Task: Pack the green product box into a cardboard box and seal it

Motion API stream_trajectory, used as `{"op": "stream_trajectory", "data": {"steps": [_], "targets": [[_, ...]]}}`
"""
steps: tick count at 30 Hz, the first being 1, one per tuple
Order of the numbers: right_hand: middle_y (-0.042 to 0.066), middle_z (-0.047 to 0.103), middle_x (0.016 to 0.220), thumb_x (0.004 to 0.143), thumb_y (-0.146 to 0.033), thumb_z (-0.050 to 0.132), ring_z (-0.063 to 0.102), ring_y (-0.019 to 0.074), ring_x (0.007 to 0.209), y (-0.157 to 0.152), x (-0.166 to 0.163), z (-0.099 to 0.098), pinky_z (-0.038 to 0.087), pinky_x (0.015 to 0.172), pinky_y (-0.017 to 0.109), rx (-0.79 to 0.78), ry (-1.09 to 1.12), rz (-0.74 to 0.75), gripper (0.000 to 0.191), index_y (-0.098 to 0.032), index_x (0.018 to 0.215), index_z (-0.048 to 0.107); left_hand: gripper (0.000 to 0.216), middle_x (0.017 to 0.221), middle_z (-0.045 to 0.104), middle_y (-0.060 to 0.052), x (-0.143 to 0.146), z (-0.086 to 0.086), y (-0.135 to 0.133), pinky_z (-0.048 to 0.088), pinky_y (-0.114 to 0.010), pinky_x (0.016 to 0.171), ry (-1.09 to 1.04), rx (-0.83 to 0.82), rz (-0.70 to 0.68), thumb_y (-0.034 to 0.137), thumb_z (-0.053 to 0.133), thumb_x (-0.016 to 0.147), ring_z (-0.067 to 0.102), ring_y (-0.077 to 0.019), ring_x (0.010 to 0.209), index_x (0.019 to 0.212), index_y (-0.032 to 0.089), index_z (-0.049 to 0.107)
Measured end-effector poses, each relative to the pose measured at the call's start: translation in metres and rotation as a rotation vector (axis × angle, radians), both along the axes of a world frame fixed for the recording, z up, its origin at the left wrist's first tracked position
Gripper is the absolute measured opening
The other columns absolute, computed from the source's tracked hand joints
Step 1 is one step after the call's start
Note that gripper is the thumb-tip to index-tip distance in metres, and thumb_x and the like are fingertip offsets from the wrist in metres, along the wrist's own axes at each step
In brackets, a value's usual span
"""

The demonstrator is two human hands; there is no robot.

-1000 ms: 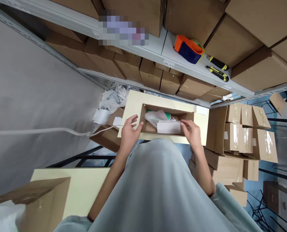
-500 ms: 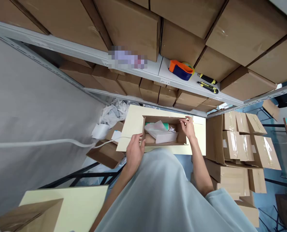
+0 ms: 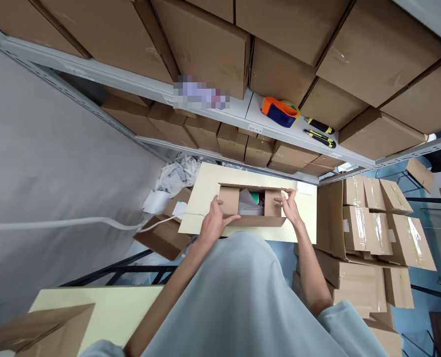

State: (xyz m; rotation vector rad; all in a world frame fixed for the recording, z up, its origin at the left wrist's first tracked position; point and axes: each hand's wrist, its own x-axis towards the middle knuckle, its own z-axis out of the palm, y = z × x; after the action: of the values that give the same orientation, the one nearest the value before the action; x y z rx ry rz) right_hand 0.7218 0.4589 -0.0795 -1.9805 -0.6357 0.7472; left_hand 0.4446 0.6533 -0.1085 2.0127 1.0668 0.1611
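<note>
A cardboard box (image 3: 257, 221) lies on the cream table (image 3: 201, 186) in front of me, its two short end flaps folded inward over the ends. Through the gap between them I see white wrapping sheet (image 3: 248, 206) and a bit of something green (image 3: 255, 197). My left hand (image 3: 213, 220) is at the box's left end, fingers apart, touching the left flap and the near edge. At the right end, my right hand (image 3: 289, 206) has its fingers spread against the right flap. Neither hand grips anything.
Above the table runs a shelf with cardboard boxes, an orange and blue tape dispenser (image 3: 280, 112) and two box cutters (image 3: 319, 138). Taped boxes (image 3: 367, 223) are stacked at right. Crumpled paper (image 3: 179, 173) and an opened box (image 3: 164, 238) lie at left, where a white cable (image 3: 105, 220) hangs.
Both end flaps of the box have been folded in, covering part of the contents. My left hand has opened wider, its thumb now out along the near side.
</note>
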Motion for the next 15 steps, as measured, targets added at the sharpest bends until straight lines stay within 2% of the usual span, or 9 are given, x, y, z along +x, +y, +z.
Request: {"op": "stream_trajectory", "data": {"steps": [2, 4, 5, 7, 9, 10, 12, 13, 15], "targets": [[0.018, 0.062, 0.154, 0.108, -0.078, 0.044, 0.082, 0.0259, 0.115, -0.005, 0.002, -0.001, 0.07, 0.093, 0.044, 0.011, 0.012, -0.048, 0.065, -0.028, 0.15, 0.038, 0.121, 0.177, 0.034, -0.041, 0.009, -0.002, -0.001, 0.052, -0.061, 0.123, -0.038, 0.18, 0.082, 0.065, 0.084, 0.091, 0.049, -0.0512, 0.162, 0.176, 0.004, 0.023], [0.016, 0.07, 0.143, 0.111, -0.074, 0.039, 0.078, 0.0255, 0.121, -0.012, 0.001, -0.001, 0.069, 0.095, 0.043, -0.003, -0.036, -0.034, 0.06, -0.026, 0.146, 0.045, 0.118, 0.182, 0.015, -0.044, 0.015, -0.003, -0.001, 0.041, -0.064, 0.131, -0.06, 0.277, 0.052, 0.063, 0.085, 0.092, 0.025, -0.0526, 0.173, 0.175, 0.002, 0.026], [0.016, 0.072, 0.142, 0.113, -0.071, 0.038, 0.075, 0.0257, 0.128, -0.016, -0.001, -0.001, 0.067, 0.099, 0.043, -0.019, -0.089, 0.003, 0.056, -0.026, 0.141, 0.053, 0.113, 0.184, 0.012, -0.042, 0.016, -0.004, 0.0, 0.038, -0.065, 0.133, -0.064, 0.291, 0.015, 0.061, 0.085, 0.093, 0.019, -0.0517, 0.175, 0.174, 0.006, 0.03], [0.017, 0.069, 0.15, 0.113, -0.064, 0.044, 0.065, 0.0283, 0.145, -0.023, -0.008, -0.003, 0.06, 0.115, 0.048, -0.077, -0.243, 0.12, 0.047, -0.024, 0.126, 0.067, 0.094, 0.187, 0.016, -0.034, 0.014, -0.005, 0.002, 0.034, -0.067, 0.135, -0.06, 0.288, -0.055, 0.053, 0.086, 0.095, 0.014, -0.049, 0.177, 0.169, 0.015, 0.044], [0.018, 0.057, 0.167, 0.11, -0.054, 0.055, 0.052, 0.0318, 0.159, -0.028, -0.019, -0.007, 0.048, 0.128, 0.052, -0.154, -0.376, 0.201, 0.038, -0.023, 0.12, 0.074, 0.064, 0.185, 0.03, -0.026, 0.01, -0.008, 0.006, 0.032, -0.068, 0.136, -0.062, 0.253, -0.105, 0.044, 0.083, 0.099, 0.017, -0.0465, 0.177, 0.155, 0.021, 0.062], [0.018, 0.05, 0.175, 0.108, -0.05, 0.059, 0.047, 0.0327, 0.163, -0.03, -0.025, -0.01, 0.045, 0.13, 0.052, -0.192, -0.401, 0.206, 0.035, -0.023, 0.122, 0.076, 0.049, 0.182, 0.039, -0.023, 0.008, -0.01, 0.008, 0.033, -0.066, 0.137, -0.074, 0.221, -0.114, 0.04, 0.08, 0.101, 0.025, -0.0452, 0.175, 0.146, 0.023, 0.068], [0.017, 0.04, 0.182, 0.106, -0.045, 0.062, 0.049, 0.0326, 0.162, -0.031, -0.034, -0.016, 0.05, 0.125, 0.049, -0.244, -0.358, 0.159, 0.033, -0.024, 0.129, 0.075, 0.031, 0.173, 0.051, -0.02, 0.006, -0.013, 0.012, 0.04, -0.061, 0.135, -0.106, 0.161, -0.102, 0.036, 0.072, 0.106, 0.043, -0.0412, 0.166, 0.133, 0.023, 0.074], [0.016, 0.043, 0.18, 0.105, -0.043, 0.062, 0.052, 0.0321, 0.159, -0.03, -0.037, -0.019, 0.054, 0.119, 0.047, -0.253, -0.316, 0.125, 0.033, -0.025, 0.129, 0.075, 0.027, 0.17, 0.054, -0.019, 0.006, -0.014, 0.015, 0.044, -0.057, 0.133, -0.116, 0.136, -0.086, 0.035, 0.068, 0.107, 0.052, -0.0389, 0.16, 0.13, 0.022, 0.076], [0.016, 0.059, 0.168, 0.101, -0.041, 0.063, 0.062, 0.0307, 0.148, -0.027, -0.04, -0.022, 0.058, 0.11, 0.043, -0.258, -0.246, 0.063, 0.032, -0.025, 0.127, 0.074, 0.024, 0.165, 0.055, -0.017, 0.011, -0.015, 0.02, 0.051, -0.052, 0.127, -0.103, 0.104, -0.052, 0.031, 0.068, 0.104, 0.062, -0.0356, 0.147, 0.124, 0.022, 0.077]]}}
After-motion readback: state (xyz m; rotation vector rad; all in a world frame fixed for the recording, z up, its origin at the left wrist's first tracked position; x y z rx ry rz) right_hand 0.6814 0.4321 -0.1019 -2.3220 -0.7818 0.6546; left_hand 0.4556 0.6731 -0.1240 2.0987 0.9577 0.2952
